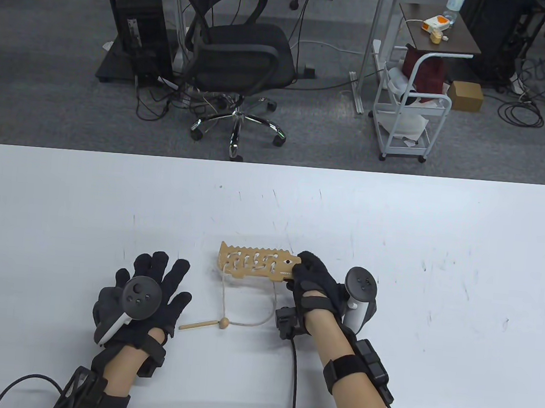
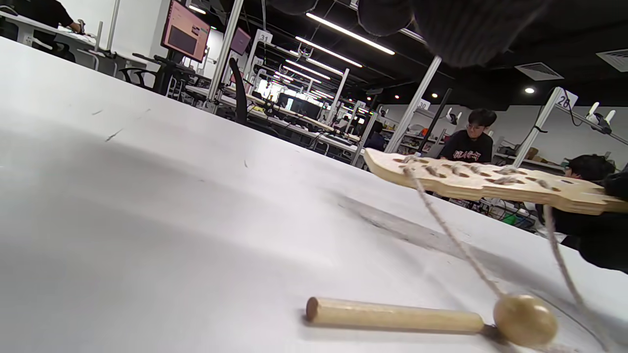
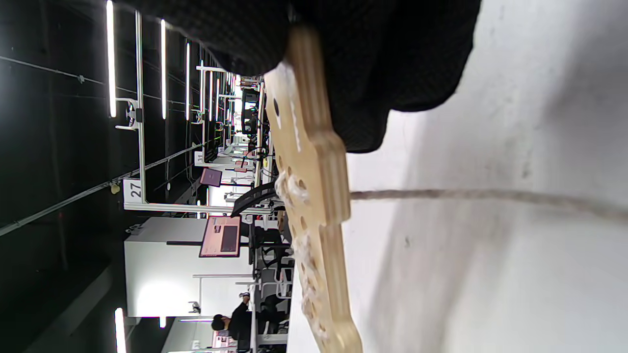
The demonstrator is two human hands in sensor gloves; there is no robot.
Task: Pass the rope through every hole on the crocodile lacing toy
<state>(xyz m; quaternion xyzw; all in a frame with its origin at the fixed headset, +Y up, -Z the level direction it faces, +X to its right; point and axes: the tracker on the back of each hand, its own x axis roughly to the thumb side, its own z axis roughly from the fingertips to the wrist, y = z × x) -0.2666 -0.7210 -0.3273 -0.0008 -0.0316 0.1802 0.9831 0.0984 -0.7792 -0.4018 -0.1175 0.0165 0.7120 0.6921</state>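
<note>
a white table seen from above, with two gloved hands coming in from the near edge. the right hand pinches the head end of a flat wooden crocodile, fingers and thumb clamped on its edge; the low left wrist view shows the board held just above the table, roughly level. rope is already laced through many of the holes along its back. two strands hang down from the board, one from the tail end and one from near the head, and both run to a wooden needle lying on the table just in front of the crocodile, a round bead at its rope end. the left hand rests flat on the table beside the needle, fingers spread and straight, holding nothing.

judging by the lacing, most of the threading looks done, though it is too small to tell whether every hole is filled.

risks from here: the board is held only at one end, so a tug on the rope could twist it out of the pinch. lifting it further may drag the loose needle across the table. the slack loops could also tangle, or pull back out of a hole
</note>
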